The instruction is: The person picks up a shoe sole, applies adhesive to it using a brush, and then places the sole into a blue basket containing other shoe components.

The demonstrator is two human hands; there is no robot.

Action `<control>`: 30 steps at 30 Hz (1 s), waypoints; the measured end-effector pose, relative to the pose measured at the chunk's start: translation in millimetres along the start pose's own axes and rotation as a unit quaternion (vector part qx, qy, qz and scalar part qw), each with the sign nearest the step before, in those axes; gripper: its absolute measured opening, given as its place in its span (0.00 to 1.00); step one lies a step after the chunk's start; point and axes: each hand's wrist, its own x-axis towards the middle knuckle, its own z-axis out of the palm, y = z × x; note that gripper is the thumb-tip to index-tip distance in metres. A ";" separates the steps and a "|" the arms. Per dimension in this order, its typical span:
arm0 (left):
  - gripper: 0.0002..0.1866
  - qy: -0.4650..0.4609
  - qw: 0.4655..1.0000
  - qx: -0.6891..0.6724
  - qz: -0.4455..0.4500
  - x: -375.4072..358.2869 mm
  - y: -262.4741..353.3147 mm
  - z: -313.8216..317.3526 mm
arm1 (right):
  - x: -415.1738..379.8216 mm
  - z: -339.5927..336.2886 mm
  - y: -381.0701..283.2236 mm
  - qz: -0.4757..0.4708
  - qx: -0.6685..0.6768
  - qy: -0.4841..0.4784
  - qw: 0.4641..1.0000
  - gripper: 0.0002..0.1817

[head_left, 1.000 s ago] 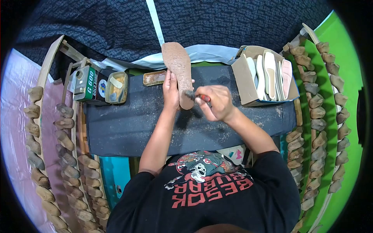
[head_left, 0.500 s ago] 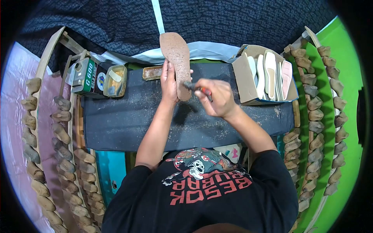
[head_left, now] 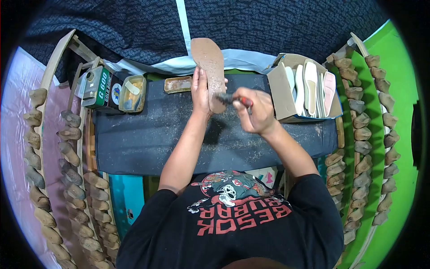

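Note:
My left hand [head_left: 201,92] holds a tan shoe sole [head_left: 210,62] from beneath, its thumb along the left edge. The sole stands toe end up over the table, with pale roughened patches on its face. In my right hand [head_left: 256,110] is a red-handled tool with a dark, blurred head [head_left: 225,97], its fingers wrapped round the handle. The tool's head overlaps the sole's narrow heel end. I cannot tell exactly what kind of tool it is.
A dark table [head_left: 148,148] is strewn with shavings. A shallow tray [head_left: 178,84], a tub with a spreader [head_left: 133,94] and a glue can [head_left: 99,89] stand left. A box [head_left: 282,92] of insoles [head_left: 310,85] stands right. Racks of wooden shoe lasts [head_left: 363,119] flank both sides.
The sole and my left hand have shifted slightly right and tilted a little. My right hand has also moved a little right, the tool's head still over the heel end.

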 end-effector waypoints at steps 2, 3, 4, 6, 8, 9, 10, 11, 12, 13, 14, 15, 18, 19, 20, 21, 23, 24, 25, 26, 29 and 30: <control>0.26 0.020 0.999 0.026 -0.020 3.1 2.6 -2.2 | -7.1 4.6 -4.1 0.000 0.055 0.003 0.998 0.08; 0.26 0.022 0.999 0.024 -0.019 3.5 2.2 -2.9 | -6.7 3.7 -2.5 -0.001 0.055 0.000 0.998 0.08; 0.26 0.003 1.000 0.011 -0.028 3.6 1.1 -2.9 | -5.5 1.3 1.0 0.008 0.038 0.009 0.999 0.08; 0.25 -0.017 0.999 -0.004 -0.039 4.5 -4.2 1.8 | 2.2 -3.6 11.6 0.003 -0.011 0.031 0.999 0.08; 0.24 0.063 0.996 -0.056 0.003 7.4 -14.8 14.1 | 8.8 -6.2 20.6 0.048 -0.032 0.043 0.997 0.07; 0.24 0.061 0.997 -0.057 0.001 6.9 -15.4 18.2 | 11.3 -6.3 24.9 0.063 -0.041 0.048 0.996 0.08; 0.24 0.066 0.996 -0.054 0.000 6.2 -15.2 21.3 | 13.3 -5.9 26.9 0.058 -0.032 0.050 0.997 0.07; 0.23 0.071 0.996 -0.051 0.000 5.3 -14.0 23.3 | 13.3 -5.5 24.9 0.059 -0.033 0.051 0.996 0.07; 0.23 0.071 0.996 -0.050 -0.001 5.0 -13.7 20.8 | 12.4 -4.9 21.3 0.029 -0.036 0.049 0.998 0.07; 0.23 0.044 0.998 -0.046 -0.011 5.0 -11.9 17.0 | 10.9 -4.5 17.3 -0.002 -0.038 0.047 0.998 0.07; 0.23 0.018 0.999 -0.042 -0.020 5.4 -10.2 13.3 | 5.4 -5.0 12.3 0.003 -0.031 0.030 0.999 0.08; 0.23 0.020 0.999 -0.042 -0.019 6.8 -9.1 10.3 | -1.4 -4.1 7.6 0.003 -0.029 0.028 0.999 0.08; 0.20 0.042 0.997 -0.053 -0.033 9.5 -7.1 9.5 | -13.6 -1.5 -5.1 0.012 0.030 -0.001 0.999 0.07; 0.20 0.042 0.997 -0.052 -0.033 8.6 -7.6 8.1 | -13.8 -1.8 -4.4 0.013 0.030 -0.001 0.999 0.07; 0.21 0.034 0.997 -0.046 -0.042 7.5 -7.9 6.8 | -13.8 -3.0 -2.3 0.015 0.032 0.008 0.999 0.07; 0.21 0.025 0.998 -0.040 -0.052 6.6 -8.7 6.3 | -13.6 -4.9 0.6 0.018 0.032 0.018 0.999 0.07; 0.22 0.008 0.997 -0.050 -0.054 3.4 -12.3 8.3 | -7.1 -11.7 10.3 0.033 -0.001 0.037 0.999 0.05; 0.22 -0.007 0.997 -0.060 -0.054 2.2 -13.6 11.2 | -4.1 -14.4 13.3 0.057 -0.014 0.039 0.998 0.06; 0.22 -0.008 0.997 -0.060 -0.056 2.5 -15.9 14.8 | -2.0 -16.3 14.8 0.082 -0.026 0.041 0.995 0.06; 0.23 0.022 0.995 -0.083 -0.052 3.4 -18.3 18.7 | -0.2 -17.2 15.5 0.083 -0.027 0.041 0.995 0.06; 0.23 0.043 0.994 -0.084 -0.054 1.3 -18.2 15.8 | 0.9 -14.7 15.1 0.022 -0.052 0.034 0.998 0.06; 0.23 0.032 0.996 -0.061 -0.060 0.7 -16.9 13.3 | -3.8 -10.3 11.5 -0.001 -0.032 0.034 0.999 0.06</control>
